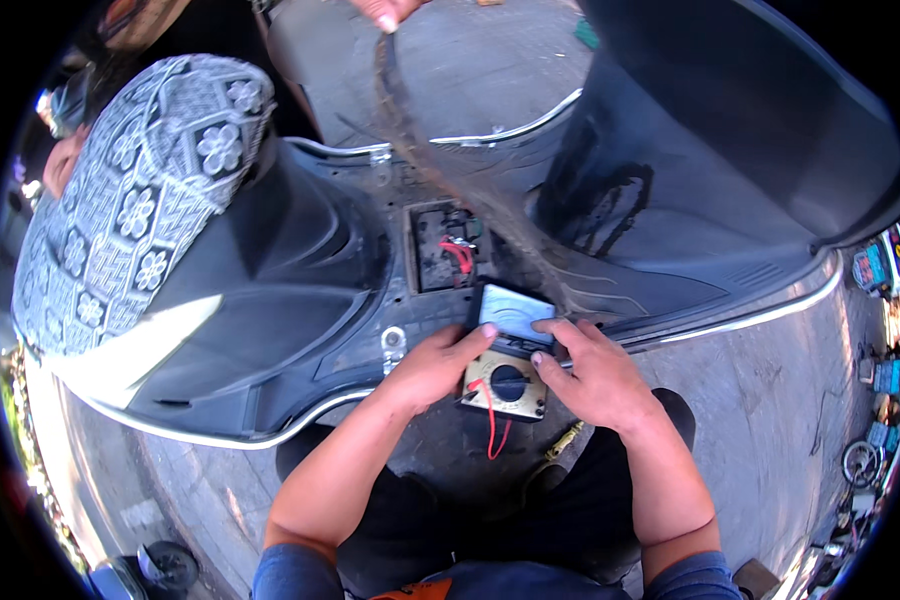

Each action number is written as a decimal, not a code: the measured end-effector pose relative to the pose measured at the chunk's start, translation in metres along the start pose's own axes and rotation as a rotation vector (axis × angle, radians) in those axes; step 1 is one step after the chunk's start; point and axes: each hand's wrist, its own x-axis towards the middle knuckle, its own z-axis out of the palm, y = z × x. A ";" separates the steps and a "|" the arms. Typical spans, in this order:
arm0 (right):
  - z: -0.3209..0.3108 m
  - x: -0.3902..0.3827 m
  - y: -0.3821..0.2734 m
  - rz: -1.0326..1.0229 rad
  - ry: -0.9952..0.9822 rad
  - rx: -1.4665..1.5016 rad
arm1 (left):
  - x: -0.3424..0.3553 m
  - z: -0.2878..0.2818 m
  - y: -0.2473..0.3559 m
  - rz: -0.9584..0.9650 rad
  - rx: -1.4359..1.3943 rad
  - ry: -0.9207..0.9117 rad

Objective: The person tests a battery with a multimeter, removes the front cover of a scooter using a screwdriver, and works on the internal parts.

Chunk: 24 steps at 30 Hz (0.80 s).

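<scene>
My left grip (pixel 430 368) and right grip (pixel 603 378) clasp a multimeter (pixel 510 362). Its looped red lead (pixel 491 428) could snag, pulling loose.

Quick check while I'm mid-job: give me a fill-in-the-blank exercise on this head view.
1. The knob on the multimeter is coloured ____.
2. The looped test lead is coloured ____.
3. Of the left hand and right hand, ____ touch the multimeter.
4. The flower-patterned seat cover lies toward the picture's ____ side.

Missing words: black; red; both; left.
</scene>
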 end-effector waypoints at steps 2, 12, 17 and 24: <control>0.003 -0.005 -0.003 -0.001 0.021 -0.013 | 0.002 -0.005 0.004 0.148 0.478 0.049; -0.003 -0.001 -0.008 -0.025 0.002 -0.033 | -0.100 -0.015 0.045 0.703 1.069 0.561; -0.008 0.000 -0.005 -0.033 0.020 -0.098 | -0.178 -0.043 0.097 1.136 0.936 0.785; -0.023 -0.007 0.007 -0.154 0.163 -0.145 | -0.248 -0.167 0.178 0.823 1.419 1.620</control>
